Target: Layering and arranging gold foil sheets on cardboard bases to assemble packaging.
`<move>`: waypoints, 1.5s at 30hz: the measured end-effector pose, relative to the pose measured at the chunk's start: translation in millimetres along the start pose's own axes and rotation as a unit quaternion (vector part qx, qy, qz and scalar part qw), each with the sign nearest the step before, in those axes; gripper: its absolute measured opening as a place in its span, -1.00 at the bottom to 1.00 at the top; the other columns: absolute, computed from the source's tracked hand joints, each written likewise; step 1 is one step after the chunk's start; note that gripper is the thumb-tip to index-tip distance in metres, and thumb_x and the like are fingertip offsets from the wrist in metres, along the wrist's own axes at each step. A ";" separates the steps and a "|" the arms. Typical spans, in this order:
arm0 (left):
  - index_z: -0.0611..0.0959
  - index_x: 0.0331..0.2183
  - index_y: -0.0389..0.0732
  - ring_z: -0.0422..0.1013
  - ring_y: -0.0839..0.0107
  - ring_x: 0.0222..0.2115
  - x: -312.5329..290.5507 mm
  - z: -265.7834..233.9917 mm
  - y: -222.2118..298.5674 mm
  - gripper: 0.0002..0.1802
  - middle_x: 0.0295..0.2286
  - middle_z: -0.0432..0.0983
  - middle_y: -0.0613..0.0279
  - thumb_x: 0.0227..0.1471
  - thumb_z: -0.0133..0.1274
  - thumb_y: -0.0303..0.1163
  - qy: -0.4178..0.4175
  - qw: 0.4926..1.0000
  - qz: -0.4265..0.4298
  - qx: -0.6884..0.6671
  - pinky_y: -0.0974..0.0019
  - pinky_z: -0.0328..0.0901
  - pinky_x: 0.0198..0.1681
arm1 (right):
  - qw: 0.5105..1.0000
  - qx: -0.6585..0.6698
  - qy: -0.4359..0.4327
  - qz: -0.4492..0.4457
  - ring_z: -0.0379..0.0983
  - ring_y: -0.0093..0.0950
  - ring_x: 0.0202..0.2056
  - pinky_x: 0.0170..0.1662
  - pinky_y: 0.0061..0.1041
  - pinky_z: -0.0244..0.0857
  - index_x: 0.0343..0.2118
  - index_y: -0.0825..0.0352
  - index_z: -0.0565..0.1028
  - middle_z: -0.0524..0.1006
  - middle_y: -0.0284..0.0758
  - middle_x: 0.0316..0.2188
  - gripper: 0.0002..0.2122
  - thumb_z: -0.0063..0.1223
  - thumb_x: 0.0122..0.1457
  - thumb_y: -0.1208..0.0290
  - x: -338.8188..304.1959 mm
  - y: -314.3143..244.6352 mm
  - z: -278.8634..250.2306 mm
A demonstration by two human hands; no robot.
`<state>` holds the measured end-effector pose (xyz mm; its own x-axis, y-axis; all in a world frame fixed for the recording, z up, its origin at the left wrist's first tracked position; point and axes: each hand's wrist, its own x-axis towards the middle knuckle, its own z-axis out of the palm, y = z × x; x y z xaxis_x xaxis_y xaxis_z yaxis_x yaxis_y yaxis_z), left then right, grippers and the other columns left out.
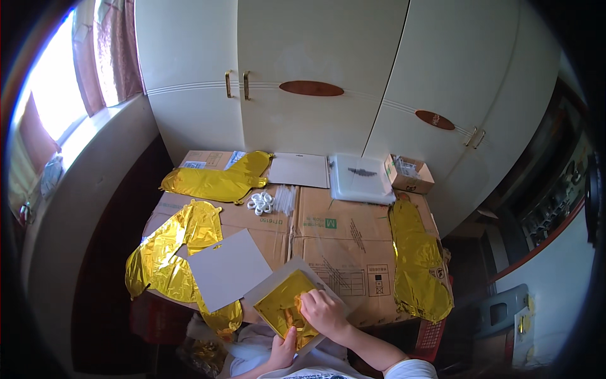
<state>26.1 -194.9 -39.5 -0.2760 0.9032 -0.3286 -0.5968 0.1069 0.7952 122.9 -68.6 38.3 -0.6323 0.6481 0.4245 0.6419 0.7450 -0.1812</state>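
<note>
A folded gold foil balloon (pixel 283 299) lies at the table's near edge, close to my body. Around it shows the border of a translucent plastic sleeve (pixel 303 266); whether the foil is inside it or on top, I cannot tell. My right hand (pixel 323 313) has its fingers closed on the crumpled middle of the foil. Lower down, my left hand (pixel 283 351) grips the near edge, thumb on top of the foil. Just left of the sleeve is a white card (pixel 228 268), partly over flat gold foil balloons (pixel 173 256).
Flattened cardboard (pixel 341 230) covers the table. More gold foil balloons lie at the far left (pixel 211 184) and right (pixel 416 265). White rings (pixel 260 203), clear sticks (pixel 285 200), a grey-white board (pixel 299 170), a translucent plastic box (pixel 360 183) and a small carton (pixel 409 174) stand farther back.
</note>
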 end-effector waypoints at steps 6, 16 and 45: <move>0.51 -0.33 -0.25 0.15 0.69 -0.59 -3.1 -3.4 5.4 -0.80 -0.55 0.33 0.49 0.29 -0.12 -0.35 0.016 0.999 0.020 0.037 0.50 0.06 -0.55 | 0.999 -0.042 0.010 0.027 0.43 -0.40 -0.28 -0.28 -0.47 0.42 -0.30 0.24 0.43 0.40 -0.33 -0.35 -0.76 0.19 -0.03 0.36 2.7 -1.1 -11.4; 0.51 -0.14 -0.37 0.35 0.58 -0.36 0.2 -4.0 0.6 -0.74 -0.31 0.48 0.30 0.29 -0.15 -0.39 -0.002 0.999 0.043 0.008 0.44 0.28 -0.29 | 1.000 0.007 0.001 0.030 0.45 -0.40 -0.31 -0.27 -0.46 0.42 -0.38 0.23 0.47 0.44 -0.36 -0.39 -0.81 0.22 -0.02 0.31 4.6 -0.7 -5.9; 0.47 -0.10 -0.30 0.31 0.62 -0.43 -3.9 -11.9 4.4 -0.72 -0.41 0.42 0.37 0.33 -0.24 -0.33 -0.043 0.994 -0.016 0.103 0.47 0.27 -0.36 | 0.999 -0.009 0.004 -0.039 0.48 -0.51 -0.42 -0.47 -0.54 0.44 -0.47 0.24 0.40 0.38 -0.39 -0.47 -0.91 0.09 0.03 0.42 2.3 -22.0 -1.8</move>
<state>15.6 -202.9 -40.7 -0.1874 0.9294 -0.3180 -0.4344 0.2120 0.8754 108.2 -83.8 44.9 -0.6778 0.5869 0.4429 0.5986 0.7902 -0.1311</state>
